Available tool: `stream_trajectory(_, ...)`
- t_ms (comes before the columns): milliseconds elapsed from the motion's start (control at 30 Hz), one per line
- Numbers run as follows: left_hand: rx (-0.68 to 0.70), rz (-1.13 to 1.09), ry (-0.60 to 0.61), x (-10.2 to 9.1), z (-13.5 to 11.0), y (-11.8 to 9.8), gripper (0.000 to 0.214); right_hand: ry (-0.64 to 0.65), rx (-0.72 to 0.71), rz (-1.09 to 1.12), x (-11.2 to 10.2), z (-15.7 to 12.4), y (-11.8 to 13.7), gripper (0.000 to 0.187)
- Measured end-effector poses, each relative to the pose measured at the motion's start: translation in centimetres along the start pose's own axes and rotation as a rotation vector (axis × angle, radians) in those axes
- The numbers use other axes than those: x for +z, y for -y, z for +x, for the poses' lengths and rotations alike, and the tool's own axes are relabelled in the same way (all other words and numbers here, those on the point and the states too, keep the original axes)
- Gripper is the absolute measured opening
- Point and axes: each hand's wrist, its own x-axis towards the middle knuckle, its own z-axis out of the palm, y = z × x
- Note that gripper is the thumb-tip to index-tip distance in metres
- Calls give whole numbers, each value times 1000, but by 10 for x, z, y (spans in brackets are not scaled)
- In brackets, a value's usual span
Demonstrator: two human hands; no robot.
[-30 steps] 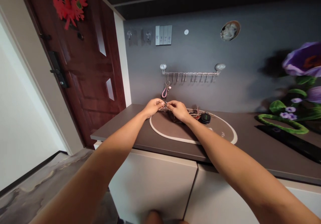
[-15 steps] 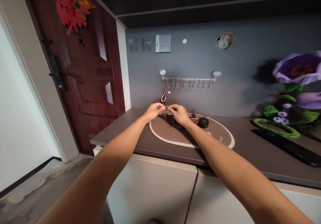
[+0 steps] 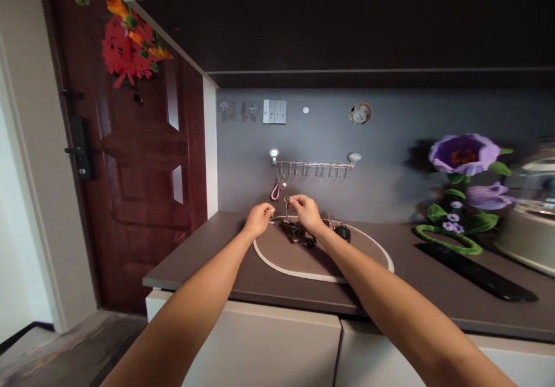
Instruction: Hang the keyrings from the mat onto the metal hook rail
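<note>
My right hand (image 3: 307, 213) pinches a key ring (image 3: 287, 199) between thumb and fingers, with keys hanging below it. My left hand (image 3: 259, 220) is a little to the left, apart from the ring, its fingers curled and nothing visible in them. Beneath the hands, a cluster of keys and trinkets (image 3: 295, 232) lies on an oval brown mat (image 3: 277, 265) with a pale rim. A small black case (image 3: 343, 233) sits on the mat to the right. Behind, a pink strap keychain (image 3: 276, 191) hangs from the left end of a hook rail (image 3: 316, 165).
The mat rests on a brown countertop (image 3: 195, 260). On the right stand purple knitted flowers (image 3: 463, 155), a long black object (image 3: 481, 274) and a pale appliance (image 3: 529, 225). A dark shelf (image 3: 347, 34) overhangs the counter; a red-brown door (image 3: 130, 202) is at left.
My left hand has come off the key ring and shifted left. My right hand still holds the ring, now raised into view. The camera view has tilted upward.
</note>
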Motion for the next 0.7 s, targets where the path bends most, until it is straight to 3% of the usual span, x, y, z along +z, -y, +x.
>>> stream_trajectory(300, 106, 216, 83, 3, -4, -2, 21, -148, 209, 379, -1, 53, 29, 8)
stream_trajectory(700, 137, 238, 105, 4, -2, -1, 23, -308, 385, 394, 17, 91, 32, 10)
